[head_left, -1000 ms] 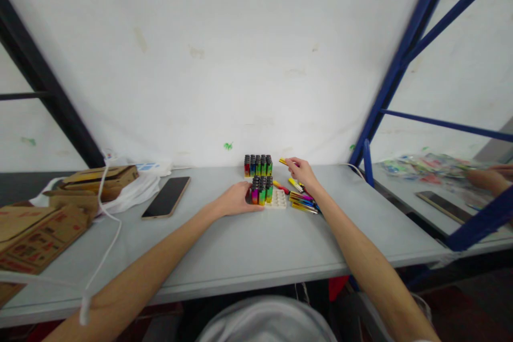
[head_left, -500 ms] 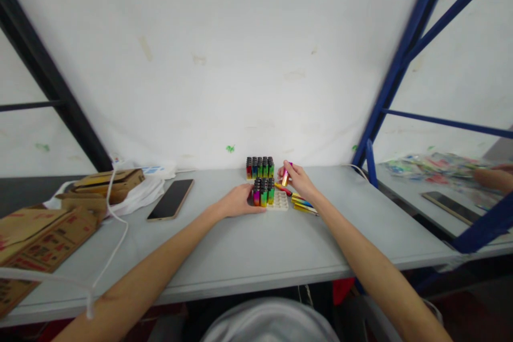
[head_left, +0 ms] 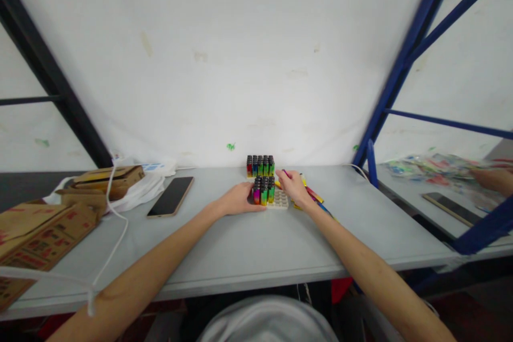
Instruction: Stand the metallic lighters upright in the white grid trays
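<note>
On the grey table, a pale tray (head_left: pixel 281 200) with round holes carries several upright lighters (head_left: pixel 263 191) in shiny colours with black tops, on its left part. My left hand (head_left: pixel 241 199) rests at the tray's left side, thumb and fingers apart around its corner. My right hand (head_left: pixel 294 187) is just right of the tray, fingers closed on a purple lighter (head_left: pixel 286 173), mostly hidden. Loose lighters (head_left: pixel 315 194) in yellow, red and blue lie beside and partly under that hand. Behind the tray stands a second block of upright lighters (head_left: pixel 260 165).
A phone (head_left: pixel 171 197) lies left on the table, near cardboard boxes (head_left: pixel 48 240), white bags (head_left: pixel 140 195) and a white cable (head_left: pixel 120 240). Blue rack posts (head_left: pixel 395 80) rise at the right. Beyond them are another person's hand (head_left: pixel 491 179), another phone (head_left: pixel 451 209) and plastic packets.
My right hand has lowered toward the tray, and the purple lighter is now mostly covered by the fingers. The loose lighters are more spread to the right. My left hand has stayed in place.
</note>
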{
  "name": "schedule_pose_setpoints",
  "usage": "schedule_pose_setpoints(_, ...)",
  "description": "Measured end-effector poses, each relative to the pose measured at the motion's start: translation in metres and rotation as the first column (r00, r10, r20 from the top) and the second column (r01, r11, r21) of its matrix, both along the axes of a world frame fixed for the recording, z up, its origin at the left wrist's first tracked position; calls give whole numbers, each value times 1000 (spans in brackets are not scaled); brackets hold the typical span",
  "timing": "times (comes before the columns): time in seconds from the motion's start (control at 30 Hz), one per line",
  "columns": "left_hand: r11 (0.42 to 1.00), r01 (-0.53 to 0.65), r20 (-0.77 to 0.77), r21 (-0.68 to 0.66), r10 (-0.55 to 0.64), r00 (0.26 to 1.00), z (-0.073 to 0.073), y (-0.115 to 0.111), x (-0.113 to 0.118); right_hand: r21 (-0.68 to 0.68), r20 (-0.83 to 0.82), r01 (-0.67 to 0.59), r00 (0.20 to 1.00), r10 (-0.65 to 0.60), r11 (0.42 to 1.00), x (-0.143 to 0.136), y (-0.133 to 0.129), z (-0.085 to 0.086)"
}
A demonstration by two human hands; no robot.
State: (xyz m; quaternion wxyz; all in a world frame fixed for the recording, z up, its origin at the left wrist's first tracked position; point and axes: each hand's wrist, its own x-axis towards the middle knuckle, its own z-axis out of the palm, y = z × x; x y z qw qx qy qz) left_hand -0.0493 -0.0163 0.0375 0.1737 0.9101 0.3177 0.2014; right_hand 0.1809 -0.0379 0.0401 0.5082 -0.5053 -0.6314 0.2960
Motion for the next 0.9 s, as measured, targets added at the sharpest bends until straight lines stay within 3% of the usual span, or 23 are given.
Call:
schedule_pose_setpoints(0.1, 1000, -1, -15, -4, 1, 1000, 1, 0, 0, 51, 118, 89, 989, -94, 995, -5, -1, -3)
schedule_pose_setpoints(0.4, 1000, -12, 2, -16, 12, 1000, 1, -1, 1, 51, 132, 32, 991, -38, 998, -10, -3, -2)
schedule_pose_setpoints(0.63, 1000, 12, -7, -1, -12, 1000, 0, 1, 0, 217, 192, -25, 981, -17, 976, -3, -13, 10)
schedule_pose_setpoints(0.77, 1000, 16, -1, 4, -16, 1000, 0, 1, -1, 239, 214, -69, 977, 17, 969, 2, -20, 19)
schedule_pose_setpoints(0.9, 1000, 8, -1, -2, -8, 1000, -1, 1, 0, 347, 289, -113, 957, 9, 931, 4, -22, 25)
